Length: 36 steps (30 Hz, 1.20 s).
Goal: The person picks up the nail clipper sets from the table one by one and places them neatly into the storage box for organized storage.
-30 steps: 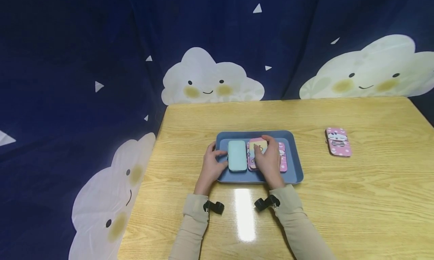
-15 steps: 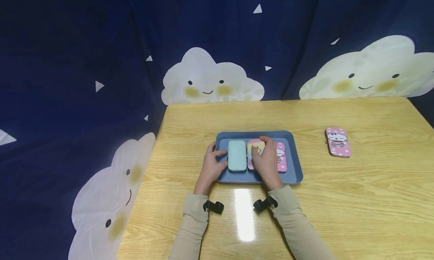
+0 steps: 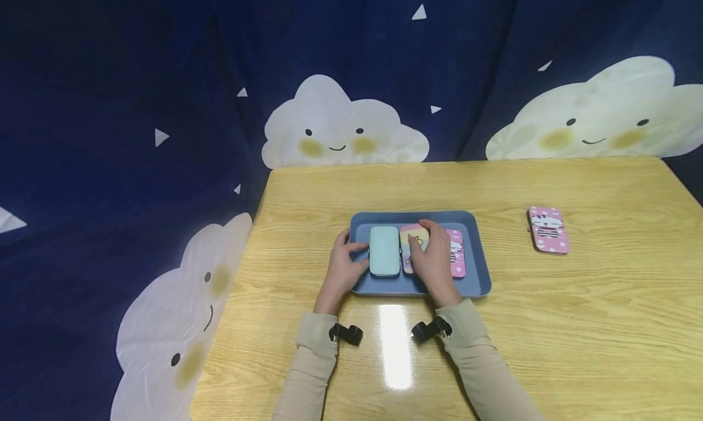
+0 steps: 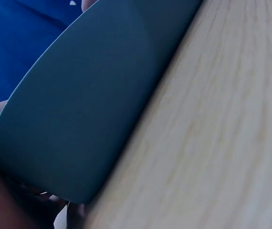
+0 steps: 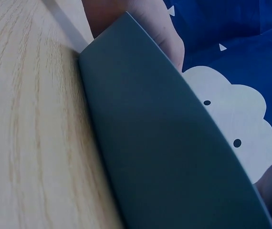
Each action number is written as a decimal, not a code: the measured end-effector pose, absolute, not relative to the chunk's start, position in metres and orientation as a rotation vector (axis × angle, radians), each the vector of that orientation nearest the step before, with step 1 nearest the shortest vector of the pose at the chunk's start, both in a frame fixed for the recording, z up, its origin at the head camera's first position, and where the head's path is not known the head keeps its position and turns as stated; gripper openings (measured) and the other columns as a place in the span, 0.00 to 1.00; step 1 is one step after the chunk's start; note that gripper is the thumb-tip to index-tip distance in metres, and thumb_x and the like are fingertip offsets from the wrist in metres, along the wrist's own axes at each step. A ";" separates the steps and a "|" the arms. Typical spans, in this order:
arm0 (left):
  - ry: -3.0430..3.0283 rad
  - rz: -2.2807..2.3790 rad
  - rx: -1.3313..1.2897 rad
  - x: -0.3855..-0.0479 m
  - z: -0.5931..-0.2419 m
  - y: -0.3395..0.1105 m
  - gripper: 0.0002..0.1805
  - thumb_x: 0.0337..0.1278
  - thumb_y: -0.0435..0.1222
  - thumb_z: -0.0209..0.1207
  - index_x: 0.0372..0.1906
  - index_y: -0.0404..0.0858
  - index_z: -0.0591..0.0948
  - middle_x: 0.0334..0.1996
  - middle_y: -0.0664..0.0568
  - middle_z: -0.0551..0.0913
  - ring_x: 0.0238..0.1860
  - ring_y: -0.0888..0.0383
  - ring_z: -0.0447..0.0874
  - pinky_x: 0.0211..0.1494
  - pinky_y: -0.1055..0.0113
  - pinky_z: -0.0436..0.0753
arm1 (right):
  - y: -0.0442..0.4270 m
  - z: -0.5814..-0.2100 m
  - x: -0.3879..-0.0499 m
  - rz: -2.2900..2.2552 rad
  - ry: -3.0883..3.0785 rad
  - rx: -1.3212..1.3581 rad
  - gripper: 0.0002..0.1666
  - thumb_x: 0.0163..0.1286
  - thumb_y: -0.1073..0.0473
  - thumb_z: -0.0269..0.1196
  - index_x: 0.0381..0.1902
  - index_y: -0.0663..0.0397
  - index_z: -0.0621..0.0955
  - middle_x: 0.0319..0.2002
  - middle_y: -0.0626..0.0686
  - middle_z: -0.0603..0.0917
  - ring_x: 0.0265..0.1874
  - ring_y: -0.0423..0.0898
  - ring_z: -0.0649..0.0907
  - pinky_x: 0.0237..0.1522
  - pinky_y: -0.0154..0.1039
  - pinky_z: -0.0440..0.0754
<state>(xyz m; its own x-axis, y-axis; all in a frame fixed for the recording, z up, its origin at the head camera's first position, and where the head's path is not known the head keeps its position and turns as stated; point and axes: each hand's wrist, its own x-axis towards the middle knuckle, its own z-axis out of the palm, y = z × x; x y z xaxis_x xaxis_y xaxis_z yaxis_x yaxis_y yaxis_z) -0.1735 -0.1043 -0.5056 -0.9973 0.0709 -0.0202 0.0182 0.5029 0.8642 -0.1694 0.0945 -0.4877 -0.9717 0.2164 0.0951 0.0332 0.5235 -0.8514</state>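
A mint-green tin (image 3: 384, 251) lies in the left half of a blue tray (image 3: 357, 224). To its left my left hand (image 3: 342, 267) reaches over the tray's side, with index finger and thumb touching or almost touching the tin's left edge. Close beside that tin, a yellow-and-pink tin (image 3: 409, 263) with a small cartoon print is held by my right hand (image 3: 434, 259); the thumb lies over its lid. The hand partly covers this tin and a pink tin (image 3: 457, 256) to its right. Both wrist views mostly show the tray's outer wall (image 4: 93, 95).
Another pink tin (image 3: 549, 230) with a cartoon animal and dots lies on the wooden table (image 3: 604, 323), to the right of the tray. A dark blue curtain (image 3: 351, 36) with smiling clouds hangs behind the table and to its left.
My right hand has shifted the yellow-and-pink tin slightly left, closer to the mint-green tin, and then stayed almost still. My left hand has kept its place.
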 end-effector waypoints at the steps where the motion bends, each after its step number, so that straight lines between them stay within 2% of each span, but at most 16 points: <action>1: 2.678 1.536 0.078 -0.174 -0.505 -0.104 0.19 0.50 0.25 0.65 0.50 0.30 0.85 0.74 0.42 0.59 0.74 0.41 0.55 0.74 0.51 0.60 | 0.095 -0.488 -0.170 1.432 -2.578 -0.219 0.27 0.70 0.62 0.60 0.64 0.66 0.71 0.62 0.65 0.73 0.66 0.60 0.67 0.70 0.53 0.61; 22: 2.687 1.545 0.089 -0.174 -0.506 -0.105 0.16 0.48 0.26 0.66 0.46 0.31 0.86 0.74 0.42 0.60 0.73 0.39 0.56 0.73 0.49 0.61 | 0.097 -0.485 -0.170 1.431 -2.633 -0.204 0.27 0.72 0.61 0.58 0.66 0.66 0.72 0.64 0.65 0.73 0.67 0.61 0.68 0.71 0.55 0.60; 36: 2.692 1.548 0.092 -0.174 -0.507 -0.105 0.15 0.50 0.27 0.66 0.46 0.31 0.86 0.73 0.42 0.60 0.73 0.40 0.57 0.73 0.49 0.61 | 0.100 -0.483 -0.170 1.430 -2.606 -0.113 0.23 0.70 0.64 0.60 0.62 0.65 0.76 0.62 0.64 0.76 0.66 0.59 0.71 0.70 0.53 0.63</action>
<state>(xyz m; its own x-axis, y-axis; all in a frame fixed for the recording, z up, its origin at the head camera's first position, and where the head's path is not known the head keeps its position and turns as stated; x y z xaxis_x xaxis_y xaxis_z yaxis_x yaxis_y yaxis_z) -0.1736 -0.1048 -0.5072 -0.9976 0.0686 -0.0007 0.0339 0.5020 0.8642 -0.1701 0.1001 -0.4830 -0.9833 0.1456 0.1092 -0.0138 0.5385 -0.8425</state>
